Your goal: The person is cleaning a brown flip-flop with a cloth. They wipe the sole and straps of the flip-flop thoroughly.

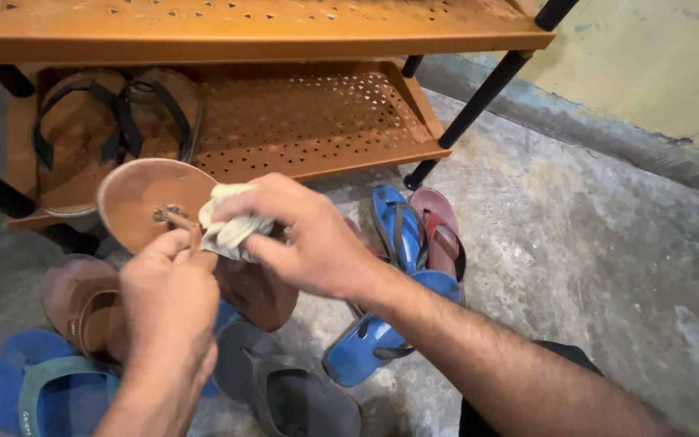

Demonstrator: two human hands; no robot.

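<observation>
Nearest me on the bare concrete floor [608,267] lie a grey sandal [289,388], a blue slipper with a green strap [34,388] at near left, and a brown sandal [82,307] just beyond that slipper.

Above these, my left hand [167,295] is closed around the strap of a tan leather sandal [151,198], thumb and fingers pinching it where it meets the sole. The sandal is held off the floor, its toe end tilted up and away from me, its heel end hidden behind my hands.

My right hand [305,235] comes in from the right, fingers curled tight on a crumpled pale cloth [228,222], which it presses against the sandal by the strap.

To the right of my hands, a pair of blue sandals [394,275] and a maroon sandal [438,231] rest on the floor, touching one another.

Farthest off stands an orange perforated shoe rack [317,113] with black legs. A brown pair with black straps [115,113] sits on its lower shelf at left.
</observation>
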